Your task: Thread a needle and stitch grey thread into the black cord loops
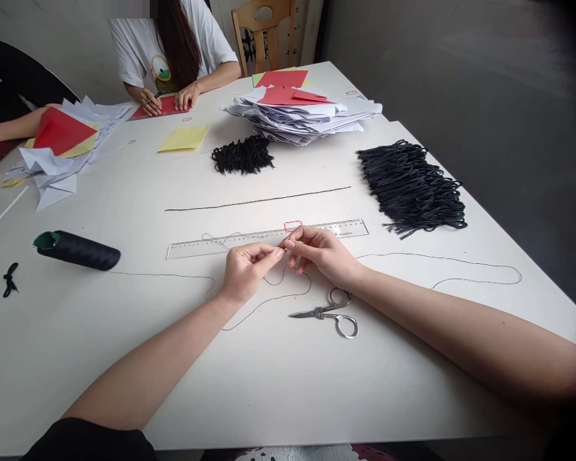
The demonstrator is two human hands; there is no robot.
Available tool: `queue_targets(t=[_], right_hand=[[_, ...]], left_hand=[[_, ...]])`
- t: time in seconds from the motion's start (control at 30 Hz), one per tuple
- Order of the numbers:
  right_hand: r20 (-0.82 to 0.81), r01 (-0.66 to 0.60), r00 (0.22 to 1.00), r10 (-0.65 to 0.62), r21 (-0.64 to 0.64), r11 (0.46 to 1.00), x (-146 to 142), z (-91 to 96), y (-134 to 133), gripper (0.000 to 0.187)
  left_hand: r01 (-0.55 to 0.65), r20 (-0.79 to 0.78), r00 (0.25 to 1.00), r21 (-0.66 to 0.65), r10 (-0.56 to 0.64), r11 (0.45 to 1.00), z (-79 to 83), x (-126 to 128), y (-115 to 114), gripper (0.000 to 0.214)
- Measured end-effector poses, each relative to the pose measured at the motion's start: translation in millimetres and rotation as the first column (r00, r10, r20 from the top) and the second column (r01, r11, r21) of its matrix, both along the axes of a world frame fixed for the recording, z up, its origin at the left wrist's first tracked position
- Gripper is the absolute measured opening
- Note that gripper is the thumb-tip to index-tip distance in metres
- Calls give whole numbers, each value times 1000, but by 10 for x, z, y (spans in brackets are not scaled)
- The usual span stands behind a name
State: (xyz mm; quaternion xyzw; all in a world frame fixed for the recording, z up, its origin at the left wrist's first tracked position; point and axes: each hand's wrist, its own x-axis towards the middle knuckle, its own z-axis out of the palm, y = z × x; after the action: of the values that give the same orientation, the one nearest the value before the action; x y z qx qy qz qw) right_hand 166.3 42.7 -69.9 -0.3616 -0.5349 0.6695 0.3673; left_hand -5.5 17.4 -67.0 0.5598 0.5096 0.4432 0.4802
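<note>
My left hand (249, 269) and my right hand (319, 251) meet fingertip to fingertip above the table, both closed in a pinch on thin black thread (273, 299). The thread curls below my hands and runs left to a spool of black thread (84, 250) lying on its side. Another loop of it stretches out to the right. Behind my hands lies a clear ruler (196, 245), partly covered by them. Small silver scissors (321, 313) rest just below my right hand with the blades pointing left. Beyond the ruler is a straight black cord (259, 199).
Bundles of looped black cords (413, 186) lie at the right, a smaller black bundle (243, 154) farther back. A stack of folded papers (302, 115) stands behind it. Across the table (196, 397) a person (177, 64) holds a pen over red paper. Another person's arm (12, 127) shows at left.
</note>
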Motion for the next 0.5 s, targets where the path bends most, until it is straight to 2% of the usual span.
queue_targets(t=[0.33,0.43,0.5], right_hand=[[33,-5,999,5,9,1000,23,-18,5,33],[-8,52,999,-52,35,998,28,-6,-13,30],[-96,89,992,-87,12,996,25,26,-22,29]], left_hand=[[-15,18,1000,-21,16,1000,-11,-6,5,21],[-12,75,997,-87,18,996,-3,-34,27,21],[13,136,991,-173,11,985,17,-68,50,22]])
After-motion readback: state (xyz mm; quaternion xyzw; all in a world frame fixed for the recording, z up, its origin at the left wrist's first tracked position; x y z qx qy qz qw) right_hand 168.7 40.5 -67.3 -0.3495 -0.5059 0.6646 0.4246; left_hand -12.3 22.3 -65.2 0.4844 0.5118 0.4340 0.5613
